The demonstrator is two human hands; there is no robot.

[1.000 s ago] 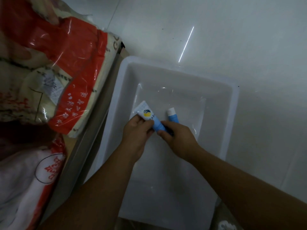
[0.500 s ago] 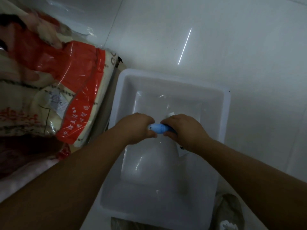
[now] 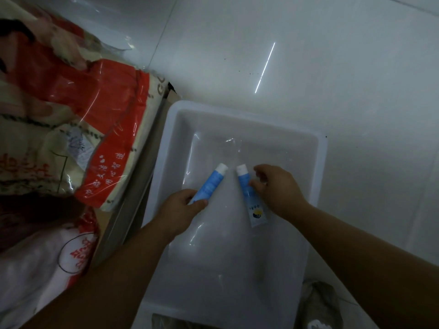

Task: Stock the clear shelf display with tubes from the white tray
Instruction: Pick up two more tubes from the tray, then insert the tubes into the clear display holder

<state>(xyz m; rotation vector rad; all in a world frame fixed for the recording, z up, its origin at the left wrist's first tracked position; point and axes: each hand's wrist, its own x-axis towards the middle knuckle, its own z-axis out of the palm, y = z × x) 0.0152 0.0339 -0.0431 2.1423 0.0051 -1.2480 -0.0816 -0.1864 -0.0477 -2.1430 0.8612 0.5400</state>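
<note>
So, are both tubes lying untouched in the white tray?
No, the left hand grips one tube and the right hand touches the other tube.

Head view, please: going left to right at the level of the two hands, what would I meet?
Red bag → tray left wall → left hand → left tube → right tube → right hand → tray right wall → white floor.

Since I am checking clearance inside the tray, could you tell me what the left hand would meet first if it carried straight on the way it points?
The left hand, gripping a tube, points up-right; likely the white tray far wall first, though depth is unclear.
</note>
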